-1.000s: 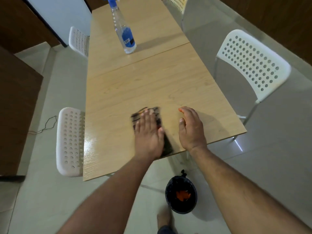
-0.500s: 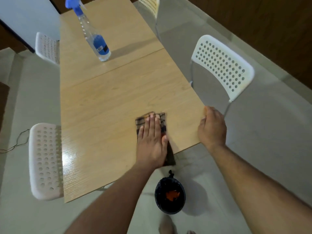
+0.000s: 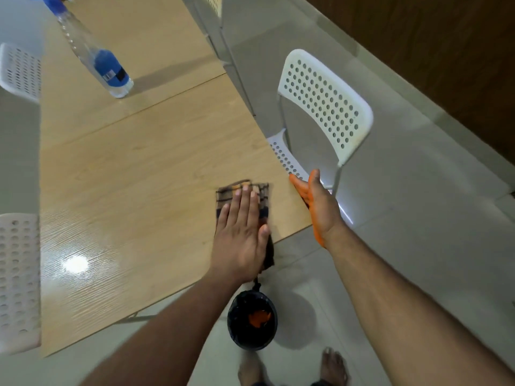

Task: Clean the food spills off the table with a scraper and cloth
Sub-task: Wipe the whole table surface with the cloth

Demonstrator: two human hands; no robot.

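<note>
Left hand [image 3: 241, 232] lies flat, fingers straight, pressing the checked cloth [image 3: 262, 196] onto the worktop [image 3: 139, 162] near its right edge. Right hand [image 3: 317, 207], orange-smeared, is cupped open against that edge, holding nothing. No spill visible; probably final wiping. Scraper unseen.

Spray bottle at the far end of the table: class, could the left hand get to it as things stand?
Probably yes. The left hand lies flat on the cloth, holding nothing, and bare table lies between it and the spray bottle.
</note>
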